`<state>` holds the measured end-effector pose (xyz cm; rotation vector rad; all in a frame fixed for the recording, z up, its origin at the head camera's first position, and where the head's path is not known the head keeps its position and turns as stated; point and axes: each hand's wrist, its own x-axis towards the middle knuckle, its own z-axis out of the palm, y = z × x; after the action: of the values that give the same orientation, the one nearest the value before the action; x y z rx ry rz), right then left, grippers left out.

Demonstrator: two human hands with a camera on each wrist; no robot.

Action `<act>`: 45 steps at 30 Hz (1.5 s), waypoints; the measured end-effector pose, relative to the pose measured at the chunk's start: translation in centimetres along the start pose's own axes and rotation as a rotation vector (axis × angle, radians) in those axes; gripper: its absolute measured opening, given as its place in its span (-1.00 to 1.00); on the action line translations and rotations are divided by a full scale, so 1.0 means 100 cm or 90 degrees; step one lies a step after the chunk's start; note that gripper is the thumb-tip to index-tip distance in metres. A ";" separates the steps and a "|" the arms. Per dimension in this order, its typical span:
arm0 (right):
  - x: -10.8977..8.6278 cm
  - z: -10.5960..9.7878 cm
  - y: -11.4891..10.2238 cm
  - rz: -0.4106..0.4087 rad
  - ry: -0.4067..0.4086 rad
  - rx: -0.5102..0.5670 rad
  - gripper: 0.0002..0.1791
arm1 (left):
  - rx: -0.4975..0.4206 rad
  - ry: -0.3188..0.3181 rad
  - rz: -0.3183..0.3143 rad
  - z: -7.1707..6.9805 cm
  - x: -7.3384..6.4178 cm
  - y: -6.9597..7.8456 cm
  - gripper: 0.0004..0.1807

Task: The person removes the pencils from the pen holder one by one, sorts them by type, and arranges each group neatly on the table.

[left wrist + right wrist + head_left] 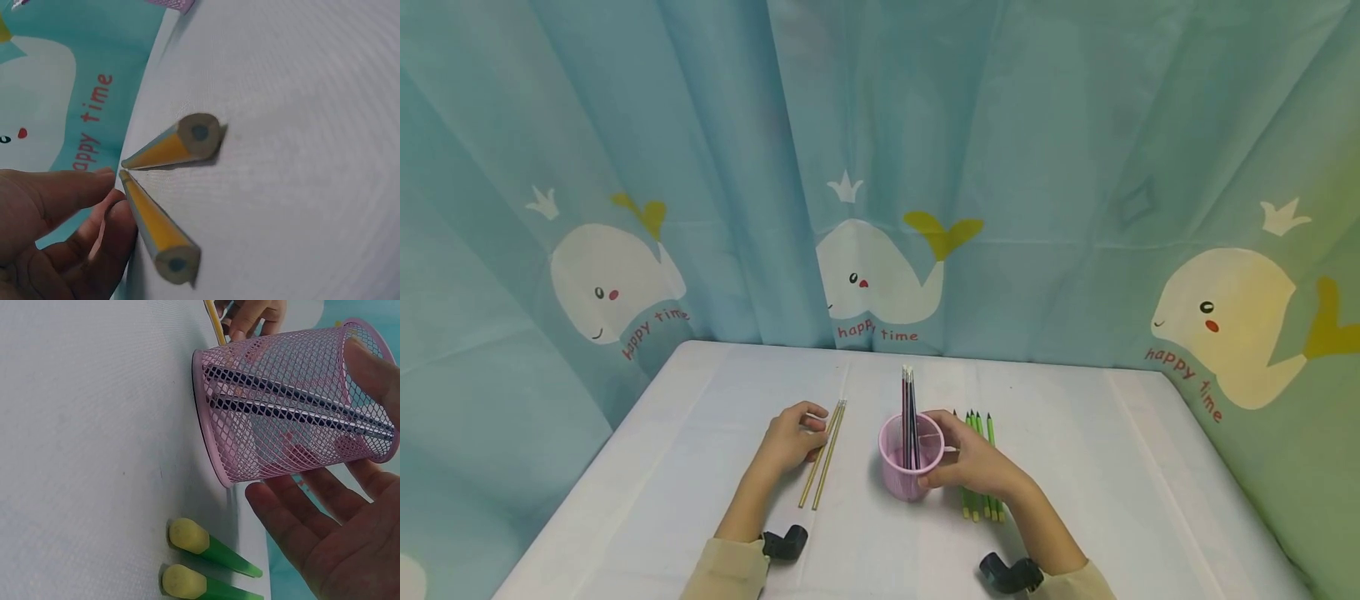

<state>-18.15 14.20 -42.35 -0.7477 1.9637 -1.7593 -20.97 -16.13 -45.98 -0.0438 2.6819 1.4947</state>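
Two gold pencils lie side by side on the table, their flat, unsharpened ends facing the left wrist view. My left hand is beside the left one of the pair; its thumb and fingertips are right at that pencil, bent loosely with a gap between them. With my right hand I grip a pink mesh pen cup, thumb at the rim and fingers around the far side. Several dark pencils stand in the cup, leaning, and show through its mesh in the right wrist view.
Several green pencils with yellow ends lie in a row beside and partly under my right hand. A white cloth covers the table. Behind it hangs a blue-green curtain printed with whales.
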 end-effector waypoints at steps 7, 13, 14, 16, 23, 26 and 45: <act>0.004 -0.004 0.014 0.007 0.010 -0.013 -0.12 | 0.002 0.002 0.004 -0.001 0.000 0.002 -0.69; 0.005 -0.007 0.025 0.003 0.008 -0.008 -0.09 | 0.005 0.018 0.013 -0.004 -0.001 0.004 -0.68; 0.005 -0.007 0.025 0.003 0.009 -0.008 -0.09 | 0.006 0.023 0.023 -0.005 -0.001 0.005 -0.68; 0.005 -0.007 0.025 0.002 0.008 -0.009 -0.09 | 0.012 0.032 0.051 -0.007 -0.002 0.008 -0.69; 0.005 -0.007 0.021 -0.001 0.002 -0.020 -0.11 | 0.005 0.016 0.193 -0.009 -0.013 0.034 -0.70; 0.005 -0.006 0.019 -0.002 0.003 -0.017 -0.11 | -0.008 -0.002 0.232 -0.007 -0.019 0.046 -0.71; 0.001 0.001 -0.003 0.010 0.010 -0.024 -0.14 | 0.016 -0.097 0.350 0.030 -0.043 0.078 -0.57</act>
<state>-18.11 14.01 -42.10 -0.7314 2.0127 -1.7292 -17.04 -9.56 -40.65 0.8349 2.7086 1.4973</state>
